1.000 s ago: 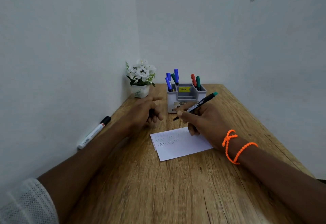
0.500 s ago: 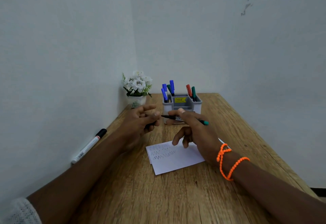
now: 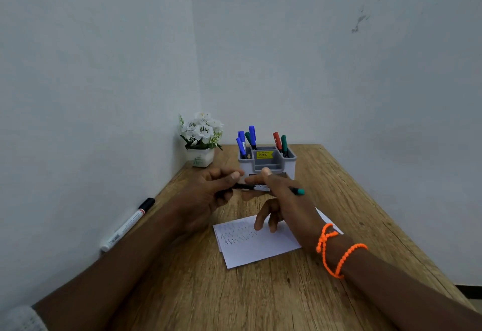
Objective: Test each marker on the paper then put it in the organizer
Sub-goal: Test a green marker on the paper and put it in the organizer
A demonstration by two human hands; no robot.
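While level, marker [image 3: 260, 187] sits in both hands.

The organizer [image 3: 267, 165] stands at the table's [image 3: 182, 291] far end, a flowerpot [image 3: 200, 157] to its left. Paper [image 3: 257, 247] lies nearer, with a marker [image 3: 127, 225] along the left edge.

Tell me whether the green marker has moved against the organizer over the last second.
Yes. The green marker has swung from steeply tilted to nearly level before the organizer, its tip now at the left hand.
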